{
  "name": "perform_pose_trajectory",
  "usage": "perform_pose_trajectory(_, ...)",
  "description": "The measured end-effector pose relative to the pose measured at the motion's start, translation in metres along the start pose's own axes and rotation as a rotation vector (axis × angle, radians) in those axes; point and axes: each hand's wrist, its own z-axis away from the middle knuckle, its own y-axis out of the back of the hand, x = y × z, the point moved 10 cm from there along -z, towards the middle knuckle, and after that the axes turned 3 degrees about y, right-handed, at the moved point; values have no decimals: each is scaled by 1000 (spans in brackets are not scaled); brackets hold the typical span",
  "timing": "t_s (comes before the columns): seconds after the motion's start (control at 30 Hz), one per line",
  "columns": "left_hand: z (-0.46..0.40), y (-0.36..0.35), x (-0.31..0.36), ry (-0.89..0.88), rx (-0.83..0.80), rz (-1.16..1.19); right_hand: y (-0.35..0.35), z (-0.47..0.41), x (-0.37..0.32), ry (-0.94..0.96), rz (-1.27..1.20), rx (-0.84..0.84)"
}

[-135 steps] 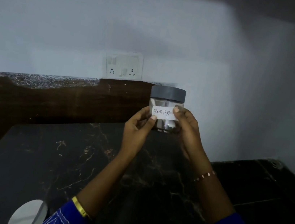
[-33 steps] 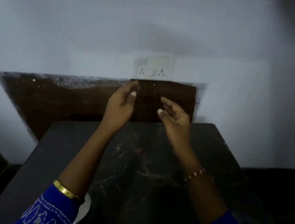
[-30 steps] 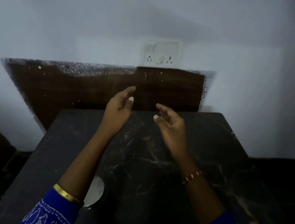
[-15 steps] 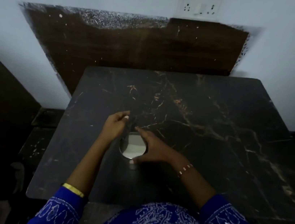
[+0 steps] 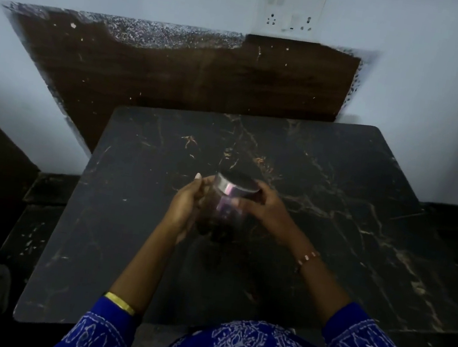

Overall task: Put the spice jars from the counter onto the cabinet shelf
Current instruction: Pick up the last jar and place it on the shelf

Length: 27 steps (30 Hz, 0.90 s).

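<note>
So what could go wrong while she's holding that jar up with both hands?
The jar is off the counter, tilted, with the left hand and right hand on its sides. If the grip slips, it could drop onto that hard stone top. The picture is dim and the jar looks blurred, so the label is hard to read and it might get shelved wrongly. If the lid is loose, tilting could spill the dark contents.

dark marble counter bare around the hands, brown backsplash panel walling its far edge
</note>
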Motion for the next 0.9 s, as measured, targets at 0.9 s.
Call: perform_pose_trajectory(0.9,6,-244,61,-173,-396,-87,202,43,-91,256,-304,559)
